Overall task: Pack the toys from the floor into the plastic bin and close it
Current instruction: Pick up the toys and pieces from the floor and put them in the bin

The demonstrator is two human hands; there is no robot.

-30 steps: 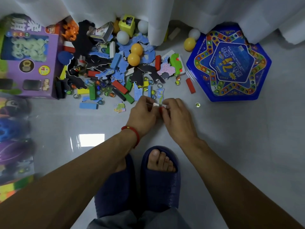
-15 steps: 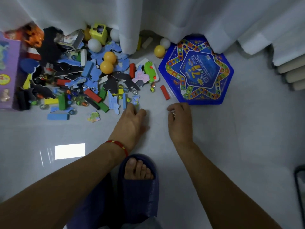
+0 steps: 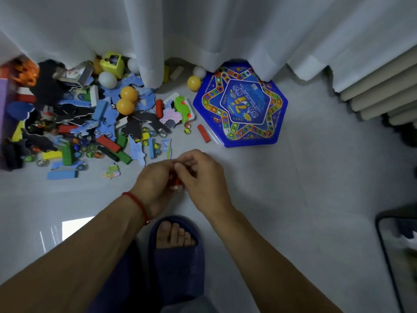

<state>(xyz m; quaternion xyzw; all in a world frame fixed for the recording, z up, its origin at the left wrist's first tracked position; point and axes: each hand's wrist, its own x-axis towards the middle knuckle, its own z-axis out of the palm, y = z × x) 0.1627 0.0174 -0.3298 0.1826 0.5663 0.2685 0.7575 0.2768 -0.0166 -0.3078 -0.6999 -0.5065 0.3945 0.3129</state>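
The person's two hands met low over the pale shiny floor [image 3: 293,199], just in front of a dark blue slipper [image 3: 178,263]. The left hand [image 3: 155,188], with a thin red string bracelet [image 3: 136,203] on its wrist, and the right hand [image 3: 203,179] both had their fingers curled in. Between them they pinched a small red and white toy piece [image 3: 175,183]. Most of it was hidden by the fingers, so I could not tell what it was.

The big messy pile of toys [image 3: 90,123] lay on the floor past the hands, to the left. It had blue foam shapes, red, green and yellow blocks, glass marbles and two orange balls [image 3: 126,100]. A small red block [image 3: 203,133] lay alone, just beside a flat blue six-sided game box [image 3: 241,105]. The box was closed, with a colourful star on its lid. A white curtain [image 3: 203,30] hung down behind it all and touched the box's top edge. A purple box [image 3: 4,114] showed at the far left edge. I could not pick out the plastic bin.
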